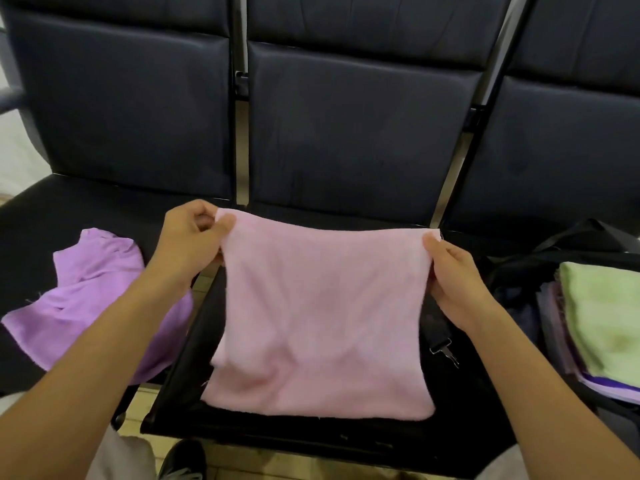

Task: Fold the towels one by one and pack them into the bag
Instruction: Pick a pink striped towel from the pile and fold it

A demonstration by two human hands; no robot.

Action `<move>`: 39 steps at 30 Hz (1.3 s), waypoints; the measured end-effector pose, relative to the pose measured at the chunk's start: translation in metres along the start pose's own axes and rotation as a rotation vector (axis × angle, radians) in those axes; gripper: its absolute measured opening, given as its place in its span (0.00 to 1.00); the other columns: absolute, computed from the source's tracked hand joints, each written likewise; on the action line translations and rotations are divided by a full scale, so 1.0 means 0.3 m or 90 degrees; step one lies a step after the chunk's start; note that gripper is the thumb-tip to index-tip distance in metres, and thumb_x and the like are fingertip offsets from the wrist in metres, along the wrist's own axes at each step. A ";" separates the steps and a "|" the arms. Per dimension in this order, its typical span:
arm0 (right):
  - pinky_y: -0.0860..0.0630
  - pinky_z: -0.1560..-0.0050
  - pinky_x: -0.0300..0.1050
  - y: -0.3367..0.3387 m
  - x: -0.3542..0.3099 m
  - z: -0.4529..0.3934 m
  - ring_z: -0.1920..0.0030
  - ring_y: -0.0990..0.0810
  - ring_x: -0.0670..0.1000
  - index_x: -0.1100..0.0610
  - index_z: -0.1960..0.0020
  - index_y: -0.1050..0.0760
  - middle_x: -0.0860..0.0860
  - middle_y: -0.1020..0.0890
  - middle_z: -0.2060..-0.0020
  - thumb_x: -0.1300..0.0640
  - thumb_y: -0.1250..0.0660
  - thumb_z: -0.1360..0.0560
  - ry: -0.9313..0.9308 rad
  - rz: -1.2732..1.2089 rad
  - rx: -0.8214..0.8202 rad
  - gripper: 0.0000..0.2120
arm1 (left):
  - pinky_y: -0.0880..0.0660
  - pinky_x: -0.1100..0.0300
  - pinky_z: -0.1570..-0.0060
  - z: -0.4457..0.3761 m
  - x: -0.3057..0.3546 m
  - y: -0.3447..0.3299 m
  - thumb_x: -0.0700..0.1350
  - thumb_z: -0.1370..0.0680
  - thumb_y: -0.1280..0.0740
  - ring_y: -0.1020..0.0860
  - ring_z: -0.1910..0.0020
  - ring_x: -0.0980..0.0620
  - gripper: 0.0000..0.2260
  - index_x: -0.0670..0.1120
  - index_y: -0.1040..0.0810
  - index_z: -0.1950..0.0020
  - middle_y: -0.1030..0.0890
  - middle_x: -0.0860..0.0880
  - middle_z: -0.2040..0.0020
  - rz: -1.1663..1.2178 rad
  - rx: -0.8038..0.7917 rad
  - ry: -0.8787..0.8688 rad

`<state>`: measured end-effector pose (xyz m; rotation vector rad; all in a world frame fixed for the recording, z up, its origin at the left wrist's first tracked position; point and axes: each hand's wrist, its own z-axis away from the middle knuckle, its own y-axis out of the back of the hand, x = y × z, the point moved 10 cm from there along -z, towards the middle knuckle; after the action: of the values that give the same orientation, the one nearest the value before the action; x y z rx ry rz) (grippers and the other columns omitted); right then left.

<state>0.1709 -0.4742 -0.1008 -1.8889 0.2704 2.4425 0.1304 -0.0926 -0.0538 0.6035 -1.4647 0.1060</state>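
Mid-task, partway through the pile by the look of it. Pink towel (322,317) held up over the middle seat (460,410) of a dark bench, far edge stretched between both hands, near edge draped down onto the seat cushion. Left hand (188,237) pinching the far left corner between thumb and curled fingers; right hand (453,275) pinching the far right corner, thumb on top, fingers curled under the cloth. Looks like the start of a fold on this one, or possibly one fold already in, hard to say from the drape. Done so far, judging by the stack: green towel (602,320) folded and sitting on top inside the black bag (519,271) on the right seat, with lilac and purple edges of more folded cloth showing below it. Left to do: finish folding pink, pack it, then the purple towel (93,292) lying crumpled on the left seat, near the left forearm. Hidden or unclear: bag cut off by the right frame edge, so opening, depth and spare room not readable; count of towels in the stack not countable from edges alone; fingertips under the pink cloth not visible; bag strap and clip (445,346) partly behind the right wrist; any further towels outside the frame unknown.
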 end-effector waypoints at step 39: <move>0.19 0.52 0.39 -0.432 -0.075 0.103 0.53 0.16 0.48 0.53 0.48 0.15 0.50 0.15 0.55 0.58 0.29 0.24 0.312 0.166 -0.244 0.06 | 0.17 0.51 0.55 0.099 0.003 -0.361 0.40 0.24 0.30 0.15 0.60 0.52 0.05 0.43 0.17 0.49 0.15 0.46 0.58 -0.009 -0.195 -0.036</move>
<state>0.1651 -0.3400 -0.0862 -2.7744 0.0637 2.2584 0.1496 -0.1979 -0.0875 0.3700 -1.4939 -0.1460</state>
